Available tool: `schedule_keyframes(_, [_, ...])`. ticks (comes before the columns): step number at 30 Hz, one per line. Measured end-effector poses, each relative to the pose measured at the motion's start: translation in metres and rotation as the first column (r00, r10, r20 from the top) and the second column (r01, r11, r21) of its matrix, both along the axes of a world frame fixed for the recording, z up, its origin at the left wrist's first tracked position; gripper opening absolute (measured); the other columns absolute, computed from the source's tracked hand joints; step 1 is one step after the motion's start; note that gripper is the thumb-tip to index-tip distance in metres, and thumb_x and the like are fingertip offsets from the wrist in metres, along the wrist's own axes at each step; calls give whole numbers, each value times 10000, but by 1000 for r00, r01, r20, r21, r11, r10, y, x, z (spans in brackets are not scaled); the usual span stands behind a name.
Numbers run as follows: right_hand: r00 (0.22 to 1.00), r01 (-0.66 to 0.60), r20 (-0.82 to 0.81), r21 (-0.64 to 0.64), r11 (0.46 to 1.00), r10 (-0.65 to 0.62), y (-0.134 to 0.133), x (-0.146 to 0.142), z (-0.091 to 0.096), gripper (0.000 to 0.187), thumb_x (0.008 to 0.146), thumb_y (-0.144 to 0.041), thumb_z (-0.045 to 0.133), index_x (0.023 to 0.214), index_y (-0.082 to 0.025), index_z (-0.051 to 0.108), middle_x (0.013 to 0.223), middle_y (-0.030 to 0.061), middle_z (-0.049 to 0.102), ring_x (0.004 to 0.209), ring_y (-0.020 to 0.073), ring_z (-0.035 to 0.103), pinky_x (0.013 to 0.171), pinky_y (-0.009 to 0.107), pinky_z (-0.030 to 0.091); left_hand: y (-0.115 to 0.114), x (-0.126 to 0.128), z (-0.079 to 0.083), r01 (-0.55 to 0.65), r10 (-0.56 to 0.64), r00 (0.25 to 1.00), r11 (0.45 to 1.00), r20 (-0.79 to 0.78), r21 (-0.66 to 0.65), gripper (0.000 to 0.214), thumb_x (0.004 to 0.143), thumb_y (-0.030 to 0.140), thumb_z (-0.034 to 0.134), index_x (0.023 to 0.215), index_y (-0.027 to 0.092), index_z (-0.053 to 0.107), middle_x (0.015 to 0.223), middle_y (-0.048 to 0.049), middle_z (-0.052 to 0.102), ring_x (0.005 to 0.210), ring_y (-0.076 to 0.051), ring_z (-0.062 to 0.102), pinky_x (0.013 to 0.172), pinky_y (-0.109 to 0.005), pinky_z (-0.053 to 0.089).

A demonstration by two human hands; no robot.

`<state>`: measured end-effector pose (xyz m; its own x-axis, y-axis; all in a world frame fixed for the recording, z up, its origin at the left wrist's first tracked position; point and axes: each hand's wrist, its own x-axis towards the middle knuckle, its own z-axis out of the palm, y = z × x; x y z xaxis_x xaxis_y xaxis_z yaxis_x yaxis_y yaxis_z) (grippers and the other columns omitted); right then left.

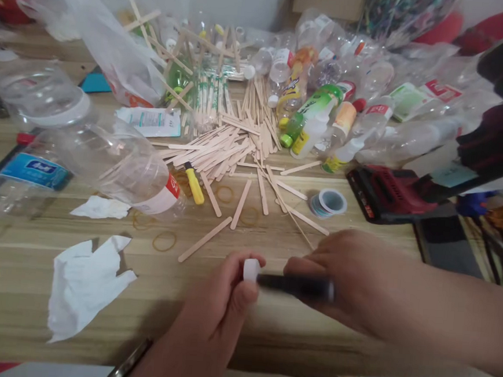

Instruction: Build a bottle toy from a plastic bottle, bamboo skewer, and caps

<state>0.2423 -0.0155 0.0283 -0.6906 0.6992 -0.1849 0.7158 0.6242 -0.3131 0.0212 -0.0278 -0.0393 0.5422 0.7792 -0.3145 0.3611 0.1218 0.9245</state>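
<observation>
Near the table's front edge, my left hand [229, 303] pinches a small white bottle cap [251, 270] between thumb and fingers. My right hand [327, 270] is closed around a dark tool [294, 286] that is blurred by motion, so its kind is unclear. The tool's narrow end points left and meets the cap's side, or comes very close to it. Beyond my hands lie loose wooden craft sticks [204, 238], and a roll of bluish thread or wire [329, 203] stands just past my right hand.
A torn white tissue [82, 291] lies at left, near large clear plastic bottles [114, 160]. A yellow-handled screwdriver [194, 187] and rubber bands [164, 241] lie mid-table. Piled sticks [220, 145] and many bottles [312, 115] fill the back. A red-black power tool [386, 193] stands at right.
</observation>
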Motion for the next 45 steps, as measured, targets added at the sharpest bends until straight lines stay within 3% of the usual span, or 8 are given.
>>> schedule_keyframes(10, [995,80,-56,-27,996,-82,-11,3,-23,205,971,-176,490,788,-186,582,640,21,630,521,172,546,511,303,307,0,6,-5,35,-30,999,991,40,-132,371,1005,515,372,977,216,591,756,-4,594,688,-164,528,654,-266,409])
schedule_keyframes(16, [802,75,-49,-980,183,-595,-7,-8,-18,373,1046,-402,256,804,-203,458,614,9,632,387,123,510,423,228,341,-2,-4,-9,23,-29,1000,932,11,360,340,962,353,513,1262,210,585,1156,-114,692,1059,-249,625,918,-326,445])
schedule_keyframes(21, [982,150,-109,-70,986,-157,-13,-2,-28,290,1018,-205,403,774,-179,558,627,31,619,502,156,538,496,290,289,3,1,-5,-17,17,999,1000,-38,8,382,996,519,392,917,216,612,758,-18,633,704,-176,582,661,-270,431])
schedule_keyframes(25, [991,-131,52,375,917,121,-16,2,-38,206,937,-66,472,824,-156,619,656,48,624,545,177,534,525,333,257,5,5,-4,5,-3,1000,959,10,-284,487,992,589,330,752,216,532,622,26,523,565,-133,478,557,-242,380])
schedule_keyframes(33, [900,140,-101,-855,500,-424,-6,-6,-26,404,1087,-321,187,814,-198,458,665,6,679,431,117,569,427,213,368,6,-2,-1,99,-72,994,925,-86,367,374,970,459,443,1216,204,563,1109,-125,689,1004,-259,634,887,-359,490])
schedule_keyframes(37, [972,172,-148,-74,982,-182,-14,0,-33,250,995,-177,446,765,-174,545,628,21,636,504,150,571,486,267,314,9,1,2,58,-58,995,998,-79,1,450,994,574,314,958,208,574,803,-33,623,749,-187,582,724,-295,469])
schedule_keyframes(40, [997,-60,-25,424,903,78,-18,2,-40,228,935,-58,449,801,-154,606,655,44,637,542,180,571,529,319,305,8,6,1,35,-41,999,944,-11,-328,526,980,640,267,776,213,498,653,21,514,591,-143,483,583,-261,399])
schedule_keyframes(45, [852,211,-218,-689,694,-475,-9,-2,-35,332,1037,-369,372,797,-186,510,611,13,641,442,133,547,441,236,301,6,4,-2,-41,50,997,989,-57,141,301,943,455,495,1078,210,604,952,-89,687,889,-240,618,824,-346,461])
